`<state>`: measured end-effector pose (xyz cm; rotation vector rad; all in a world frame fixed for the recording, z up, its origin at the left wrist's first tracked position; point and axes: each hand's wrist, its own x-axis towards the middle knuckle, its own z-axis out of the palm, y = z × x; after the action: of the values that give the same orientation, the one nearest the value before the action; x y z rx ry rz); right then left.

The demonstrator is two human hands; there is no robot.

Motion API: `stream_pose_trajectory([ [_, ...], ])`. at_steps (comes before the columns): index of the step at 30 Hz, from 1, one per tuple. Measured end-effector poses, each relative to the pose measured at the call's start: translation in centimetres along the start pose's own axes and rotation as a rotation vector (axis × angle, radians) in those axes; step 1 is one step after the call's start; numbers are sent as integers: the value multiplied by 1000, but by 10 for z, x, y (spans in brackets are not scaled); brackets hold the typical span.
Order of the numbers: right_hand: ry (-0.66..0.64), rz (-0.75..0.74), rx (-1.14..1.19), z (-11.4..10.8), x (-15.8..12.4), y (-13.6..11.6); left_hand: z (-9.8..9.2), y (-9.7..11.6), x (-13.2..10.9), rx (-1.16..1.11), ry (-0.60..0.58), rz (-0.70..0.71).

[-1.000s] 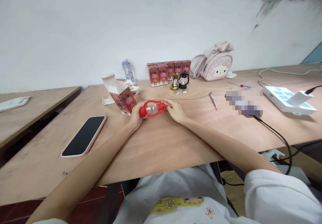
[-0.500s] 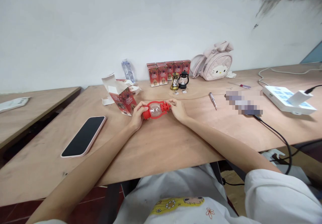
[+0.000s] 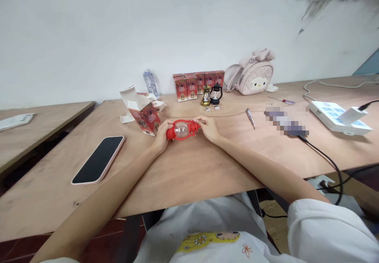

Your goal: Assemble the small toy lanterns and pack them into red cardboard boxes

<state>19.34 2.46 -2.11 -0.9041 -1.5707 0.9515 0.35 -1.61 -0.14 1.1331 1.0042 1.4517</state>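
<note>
A small red lantern (image 3: 181, 129) with a clear globe lies on its side between my hands, just above the wooden table (image 3: 189, 168). Its base is gripped by my left hand (image 3: 161, 137), fingers wrapped round it. At the lantern's top end, my right hand (image 3: 209, 129) pinches the red cap with thumb and fingertips. Close by on the left stands an opened red box (image 3: 145, 117) with white flaps raised. Behind the hands are a gold lantern (image 3: 205, 96) and a black lantern (image 3: 216, 94), both upright.
Several closed red boxes (image 3: 191, 87) stand near the wall beside a plastic bottle (image 3: 151, 83) and a pink bag (image 3: 256, 77). A phone (image 3: 99, 160) lies at left. Rightward are a screwdriver (image 3: 250, 118), another screwdriver (image 3: 284, 101), a pixelated device (image 3: 286, 123) and a power strip (image 3: 337, 115).
The red lantern has shifted slightly to the left and turned a little about its length. Both hands keep their hold on its ends.
</note>
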Motion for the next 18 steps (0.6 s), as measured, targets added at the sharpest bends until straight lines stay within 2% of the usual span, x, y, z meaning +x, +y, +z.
stream_pose_trajectory([
  [6, 32, 3, -66, -1, -2, -2, 4, 4, -2, -81, 58, -32],
  [18, -52, 7, -44, 0, -1, 0, 4, 2, -3, -77, 101, 50],
])
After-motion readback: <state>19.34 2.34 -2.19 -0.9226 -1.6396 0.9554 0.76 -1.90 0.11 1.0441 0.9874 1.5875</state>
